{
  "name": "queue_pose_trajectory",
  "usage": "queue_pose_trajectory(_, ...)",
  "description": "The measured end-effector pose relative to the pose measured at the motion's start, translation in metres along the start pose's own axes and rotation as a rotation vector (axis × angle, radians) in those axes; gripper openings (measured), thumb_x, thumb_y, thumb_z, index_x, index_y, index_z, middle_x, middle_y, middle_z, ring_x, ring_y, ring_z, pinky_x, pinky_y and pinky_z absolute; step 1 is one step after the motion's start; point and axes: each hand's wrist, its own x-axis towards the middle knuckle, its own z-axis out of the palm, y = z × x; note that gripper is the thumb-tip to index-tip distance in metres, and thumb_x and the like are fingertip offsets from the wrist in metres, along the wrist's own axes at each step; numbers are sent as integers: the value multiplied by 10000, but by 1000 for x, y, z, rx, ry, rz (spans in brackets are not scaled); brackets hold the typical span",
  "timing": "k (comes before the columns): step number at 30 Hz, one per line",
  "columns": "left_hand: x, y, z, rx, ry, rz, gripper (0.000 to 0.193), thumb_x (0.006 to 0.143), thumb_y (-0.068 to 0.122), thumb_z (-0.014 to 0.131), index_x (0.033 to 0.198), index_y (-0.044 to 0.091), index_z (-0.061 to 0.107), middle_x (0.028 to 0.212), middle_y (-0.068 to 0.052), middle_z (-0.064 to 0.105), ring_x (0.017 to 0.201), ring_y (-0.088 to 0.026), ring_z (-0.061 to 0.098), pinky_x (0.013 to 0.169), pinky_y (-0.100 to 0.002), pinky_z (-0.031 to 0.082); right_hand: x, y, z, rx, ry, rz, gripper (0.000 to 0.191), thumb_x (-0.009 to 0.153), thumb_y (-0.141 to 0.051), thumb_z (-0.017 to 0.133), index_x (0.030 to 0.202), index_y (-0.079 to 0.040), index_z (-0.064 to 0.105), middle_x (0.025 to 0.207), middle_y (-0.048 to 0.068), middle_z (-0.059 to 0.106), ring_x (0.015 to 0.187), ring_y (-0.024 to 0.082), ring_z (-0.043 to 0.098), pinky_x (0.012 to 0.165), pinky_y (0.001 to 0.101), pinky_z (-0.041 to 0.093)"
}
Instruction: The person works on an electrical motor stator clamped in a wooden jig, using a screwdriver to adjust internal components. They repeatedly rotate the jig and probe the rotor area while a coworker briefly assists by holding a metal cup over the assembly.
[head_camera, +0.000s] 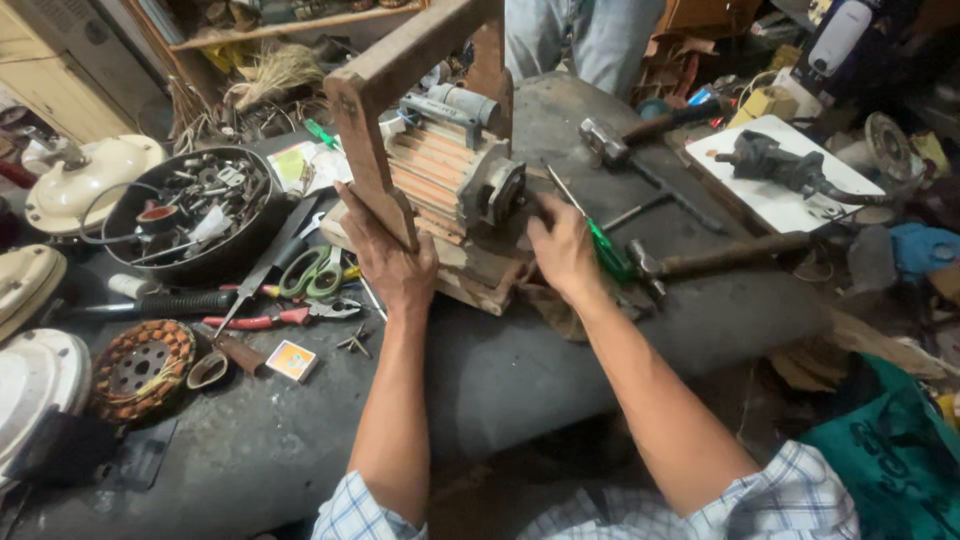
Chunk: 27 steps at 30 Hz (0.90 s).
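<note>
Wooden winding jig on dark bench; both hands at its base. Left hand clamped around the jig's upright post. Right hand, right of the jig, fingers curled on green-handled screwdriver. Hammer just beyond; scissors left of jig.

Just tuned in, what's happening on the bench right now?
A person is at a cluttered dark workbench. The left hand grips the upright of a wooden frame that carries a coil-winding device. The right hand rests at the device's front end, beside a green-handled screwdriver. Two hammers lie to the right, and scissors and red-handled pliers to the left. Another person stands behind the bench.
</note>
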Motion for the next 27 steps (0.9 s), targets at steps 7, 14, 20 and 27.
queue_pose_trajectory(7, 2, 3, -1, -28, -22, -67, 1121, 776, 96, 703, 1682, 67, 43, 1501, -295, 425, 1326, -509, 467, 1147, -512, 418, 7, 0, -11, 539, -196, 382, 445, 906, -97, 554, 1307, 76, 639, 1156, 143, 713, 1013, 219, 658, 884, 341, 533)
queue_pose_trajectory(14, 4, 5, -3, -62, -25, -93, 1113, 778, 86, 694, 1687, 73, 53, 1383, -262, 479, 1216, -471, 528, 1075, -486, 466, -2, -23, -30, 499, 67, 98, 261, 998, -134, 664, 1224, -4, 672, 1122, 112, 721, 989, 153, 659, 875, 271, 531)
queue_pose_trajectory(20, 3, 6, -6, -52, 16, 8, 1153, 730, 81, 712, 1670, 76, 43, 1409, -283, 446, 1227, -488, 509, 1068, -490, 457, -6, -46, -25, 138, 204, -215, 195, 956, -131, 699, 1120, -34, 741, 1068, 111, 735, 961, 185, 716, 856, 288, 552)
queue_pose_trajectory(27, 5, 7, -4, -69, -12, -70, 1130, 758, 77, 688, 1682, 83, 37, 1376, -263, 471, 1214, -479, 524, 1078, -494, 463, -13, -58, -21, 76, 142, -121, 265, 857, -162, 800, 1089, -40, 760, 1042, 127, 782, 942, 208, 757, 834, 312, 573)
